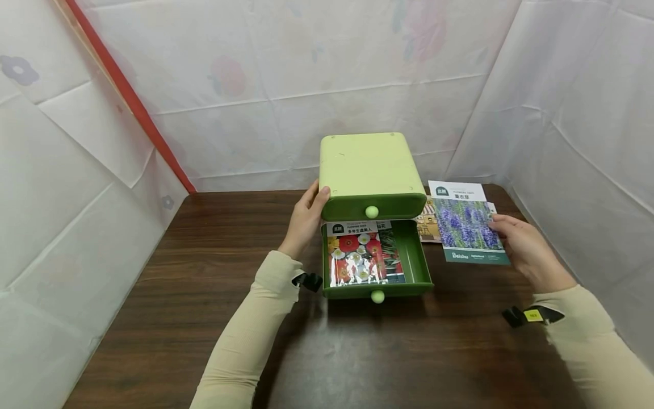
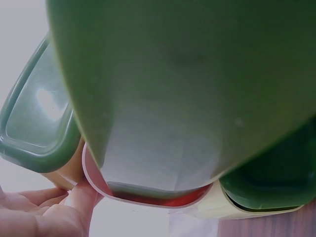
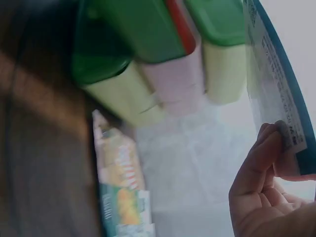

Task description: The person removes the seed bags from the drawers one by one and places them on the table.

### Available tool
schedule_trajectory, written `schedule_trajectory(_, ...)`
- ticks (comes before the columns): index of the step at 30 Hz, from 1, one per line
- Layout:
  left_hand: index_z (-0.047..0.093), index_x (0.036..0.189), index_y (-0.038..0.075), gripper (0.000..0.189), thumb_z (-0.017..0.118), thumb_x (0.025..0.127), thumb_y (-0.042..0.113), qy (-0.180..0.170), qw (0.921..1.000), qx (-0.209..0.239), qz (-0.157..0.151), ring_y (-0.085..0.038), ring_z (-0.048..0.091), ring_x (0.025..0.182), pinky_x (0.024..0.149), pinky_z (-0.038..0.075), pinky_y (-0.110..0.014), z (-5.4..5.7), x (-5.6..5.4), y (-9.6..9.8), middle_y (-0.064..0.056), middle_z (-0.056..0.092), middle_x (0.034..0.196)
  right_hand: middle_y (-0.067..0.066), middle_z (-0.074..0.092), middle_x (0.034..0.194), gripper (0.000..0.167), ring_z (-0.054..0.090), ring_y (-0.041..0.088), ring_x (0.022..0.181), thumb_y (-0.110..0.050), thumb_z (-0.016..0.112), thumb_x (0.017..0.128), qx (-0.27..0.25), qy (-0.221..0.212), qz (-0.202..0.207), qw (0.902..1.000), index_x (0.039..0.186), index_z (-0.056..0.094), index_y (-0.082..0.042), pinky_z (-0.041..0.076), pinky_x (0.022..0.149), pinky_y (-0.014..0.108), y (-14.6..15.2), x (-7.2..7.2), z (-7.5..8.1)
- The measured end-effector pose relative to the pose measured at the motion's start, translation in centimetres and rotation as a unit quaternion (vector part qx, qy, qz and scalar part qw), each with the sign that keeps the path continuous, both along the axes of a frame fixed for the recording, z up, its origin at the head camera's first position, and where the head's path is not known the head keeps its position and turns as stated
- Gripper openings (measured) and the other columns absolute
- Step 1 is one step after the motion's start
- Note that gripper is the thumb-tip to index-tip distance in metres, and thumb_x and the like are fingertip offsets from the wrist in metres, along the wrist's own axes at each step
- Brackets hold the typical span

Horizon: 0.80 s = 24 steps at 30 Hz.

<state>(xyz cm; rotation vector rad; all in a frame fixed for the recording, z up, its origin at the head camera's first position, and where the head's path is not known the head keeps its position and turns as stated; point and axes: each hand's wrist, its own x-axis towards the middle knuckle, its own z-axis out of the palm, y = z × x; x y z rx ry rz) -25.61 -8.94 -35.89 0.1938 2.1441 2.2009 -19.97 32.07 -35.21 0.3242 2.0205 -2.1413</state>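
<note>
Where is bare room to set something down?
The table is bare left of the left sleeve, and between it and the right sleeve, in front of the open drawer. Crowded: the drawer's left and middle, with packets, and right of the drawer unit, where other packets lie partly behind the lavender packet in the right hand.

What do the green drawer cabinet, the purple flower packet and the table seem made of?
Cabinet: likely smooth, semi-gloss moulded plastic; rounded corners, soft highlights. Purple flower packet: printed paper or thin film, unclear which; its edge curves in the right wrist view. Table: wood or wood-look laminate, from its dark grain and sheen.
</note>
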Motion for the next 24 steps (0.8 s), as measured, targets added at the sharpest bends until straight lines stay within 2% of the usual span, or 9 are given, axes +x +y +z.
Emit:
schedule_trajectory(5,0.025,0.157,0.027,0.071,0.052,0.097,0.055,-0.003,1.0,-0.003,0.0,-0.025,0.055,0.127,0.104,0.049,-0.045,-0.1,0.0,0.0,-0.003,0.034,0.157,-0.016,0.044,0.1,0.004,0.043,0.0,0.078,-0.03,0.05,0.103,0.109,-0.027,0.007,0.9937,0.106,0.052,-0.032,0.042,0.064,0.017,0.4,-0.4,-2.7)
schedule_trajectory(9,0.026,0.156,0.027,0.07,0.052,0.097,0.055,-0.003,1.0,-0.004,0.001,-0.025,0.055,0.127,0.104,0.049,-0.045,-0.1,0.0,0.0,-0.002,0.033,0.158,-0.017,0.046,0.086,0.006,0.041,0.0,0.066,-0.03,0.047,0.103,0.168,-0.031,0.018,0.9851,0.104,0.053,-0.03,0.039,0.058,0.02,0.4,-0.4,-4.2)
schedule_trajectory(11,0.026,0.156,0.028,0.07,0.051,0.097,0.055,-0.003,1.0,-0.004,0.001,-0.025,0.055,0.127,0.103,0.049,-0.044,-0.1,0.0,0.0,-0.002,0.033,0.158,-0.017,0.046,0.081,0.012,0.041,0.001,0.063,-0.029,0.046,0.104,0.193,-0.026,0.03,0.9804,0.111,0.054,-0.023,0.04,0.056,0.022,0.3,-0.3,-4.8)
schedule_trajectory(14,0.026,0.156,0.028,0.07,0.051,0.097,0.055,-0.003,1.0,-0.003,0.001,-0.026,0.055,0.126,0.103,0.049,-0.045,-0.1,0.0,0.0,-0.003,0.034,0.157,-0.017,0.049,0.084,0.037,0.045,-0.001,0.065,-0.032,0.043,0.105,0.233,-0.021,0.056,0.9705,0.133,0.049,-0.008,0.045,0.058,0.024,-0.1,-0.1,-5.5)
schedule_trajectory(16,0.027,0.156,0.028,0.07,0.051,0.097,0.056,-0.001,1.0,-0.005,0.003,-0.026,0.056,0.125,0.103,0.049,-0.045,-0.1,0.0,0.0,-0.003,0.035,0.157,-0.014,0.051,0.092,0.051,0.048,-0.001,0.07,-0.032,0.043,0.105,0.254,-0.022,0.071,0.9643,0.143,0.04,0.003,0.048,0.061,0.025,-0.4,0.0,-5.8)
schedule_trajectory(18,0.027,0.156,0.028,0.07,0.052,0.096,0.056,0.0,1.0,-0.007,0.004,-0.025,0.057,0.124,0.103,0.05,-0.044,-0.1,0.0,0.0,-0.003,0.036,0.156,-0.008,0.054,0.102,0.058,0.051,-0.001,0.075,-0.032,0.042,0.105,0.273,-0.023,0.083,0.958,0.147,0.034,0.007,0.05,0.064,0.026,-0.7,0.0,-6.2)
schedule_trajectory(24,0.027,0.156,0.029,0.069,0.05,0.097,0.056,0.003,0.9999,-0.015,0.004,-0.025,0.058,0.119,0.1,0.051,-0.046,-0.1,-0.1,0.0,-0.003,0.038,0.154,0.02,0.053,0.125,0.057,0.052,0.007,0.083,-0.032,0.041,0.106,0.313,-0.035,0.103,0.9437,0.146,0.036,0.008,0.05,0.068,0.027,-1.4,0.0,-7.3)
